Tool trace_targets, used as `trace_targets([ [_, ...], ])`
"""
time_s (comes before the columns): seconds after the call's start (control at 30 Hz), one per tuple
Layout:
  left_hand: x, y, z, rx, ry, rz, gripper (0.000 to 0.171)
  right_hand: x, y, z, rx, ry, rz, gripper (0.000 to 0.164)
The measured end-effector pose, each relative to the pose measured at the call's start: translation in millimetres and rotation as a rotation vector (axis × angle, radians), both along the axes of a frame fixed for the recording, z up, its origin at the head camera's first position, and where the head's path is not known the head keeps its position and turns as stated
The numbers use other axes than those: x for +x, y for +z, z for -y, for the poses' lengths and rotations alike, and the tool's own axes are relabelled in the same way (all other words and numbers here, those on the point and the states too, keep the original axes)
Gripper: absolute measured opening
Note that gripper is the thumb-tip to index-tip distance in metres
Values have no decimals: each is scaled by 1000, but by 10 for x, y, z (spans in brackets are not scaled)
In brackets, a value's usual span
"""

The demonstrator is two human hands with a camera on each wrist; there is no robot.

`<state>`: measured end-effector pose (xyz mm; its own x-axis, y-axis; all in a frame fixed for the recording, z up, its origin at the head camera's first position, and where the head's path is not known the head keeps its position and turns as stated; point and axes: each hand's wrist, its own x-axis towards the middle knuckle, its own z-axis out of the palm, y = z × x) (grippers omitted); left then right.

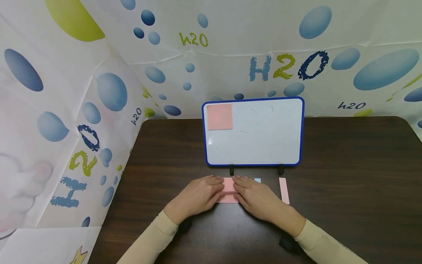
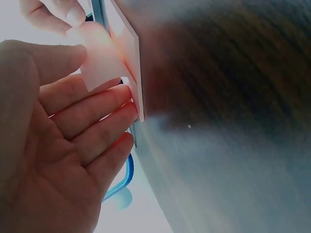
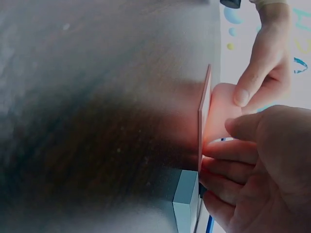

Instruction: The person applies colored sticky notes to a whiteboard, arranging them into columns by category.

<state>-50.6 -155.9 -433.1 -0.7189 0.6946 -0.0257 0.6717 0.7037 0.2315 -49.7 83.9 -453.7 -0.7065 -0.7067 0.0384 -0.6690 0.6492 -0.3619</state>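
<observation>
paper (image 1: 228, 198): pink | board (image 1: 254, 141): white, blue-rimmed | table (image 1: 356, 176): dark brown, wood-grain | sleeves (image 1: 153, 234): cream

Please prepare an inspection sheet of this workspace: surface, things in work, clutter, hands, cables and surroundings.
Surface: dark wood-grain table.
Job's things: pink pad, with a pink sheet curving up from it.
Clutter: light-blue block beside the pink pad; pink strip farther right.
Grippers: left hand and right hand both hold the pink sheet.
Cables: nothing seen.
Surroundings: blue-framed whiteboard beyond the hands, pink square at its upper left; white wall covering printed with drops and "H2O".
</observation>
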Motion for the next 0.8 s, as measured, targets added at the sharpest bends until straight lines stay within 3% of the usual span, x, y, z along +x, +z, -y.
trace_targets([
  [0.27, 6, 5, -13, -23, -4, 12, 37, -11, -15, 7, -5, -20, 14, 38],
  [0.53, 32, -14, -64, -41, -25, -115, 27, -10, 5, -2, -49, -37, 5, 37],
  [0.8, 54, -59, -92, -46, 1, -177, 20, -3, 13, 5, -73, -40, -5, 39],
])
